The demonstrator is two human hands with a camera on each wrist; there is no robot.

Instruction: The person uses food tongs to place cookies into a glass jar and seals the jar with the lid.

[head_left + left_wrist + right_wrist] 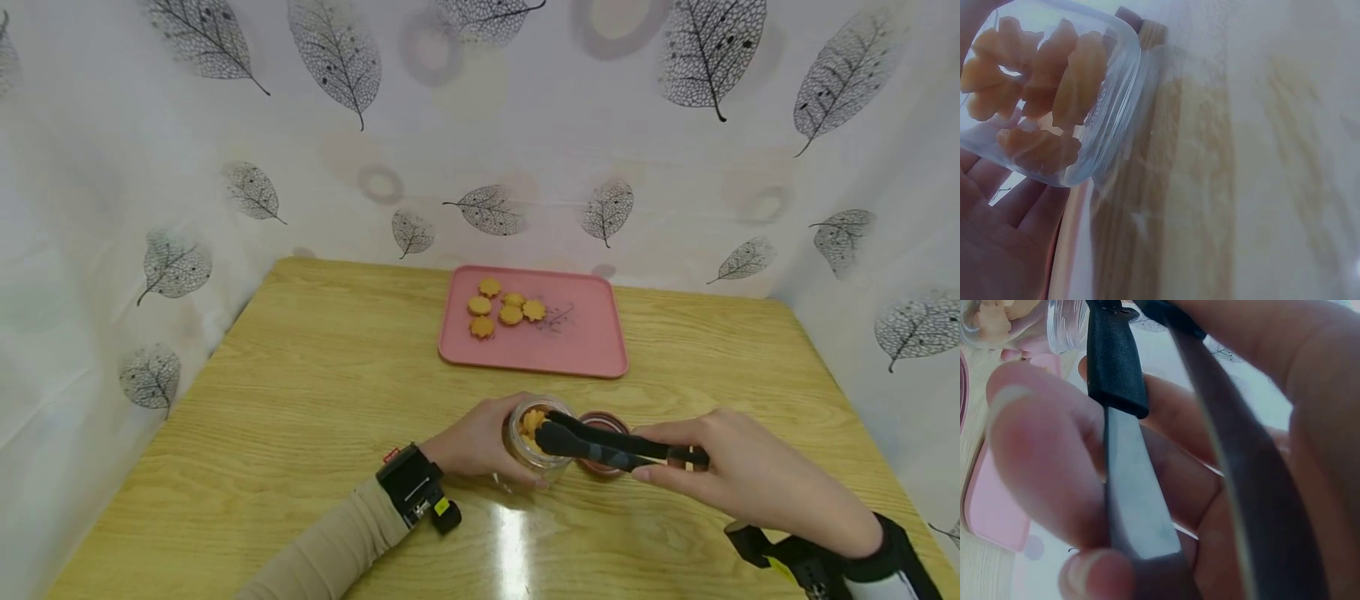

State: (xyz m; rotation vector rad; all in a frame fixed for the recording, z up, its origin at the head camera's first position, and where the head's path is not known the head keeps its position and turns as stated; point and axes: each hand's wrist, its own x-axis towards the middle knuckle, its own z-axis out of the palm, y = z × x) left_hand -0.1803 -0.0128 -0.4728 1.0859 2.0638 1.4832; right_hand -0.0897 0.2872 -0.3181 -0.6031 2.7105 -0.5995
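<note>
My left hand (480, 442) grips a clear glass jar (553, 472) tilted on the table. Flower-shaped cookies (532, 421) show at its mouth, and several more cookies (1079, 81) lie behind the glass in the left wrist view. With thumb and fingers, my right hand (735, 467) holds black-tipped tongs (570, 442) with metal arms (1138, 481). The tong tips reach into the jar mouth, right at the cookies; I cannot tell whether they pinch one. Beside the jar lies a round reddish-brown lid (606, 418), partly covered by the tongs.
Behind the jar, a pink tray (592, 333) carries several yellow cookies (490, 287) on its left half. The wood-grain table (337, 350) meets a leaf-patterned cloth (517, 167) at the back and sides.
</note>
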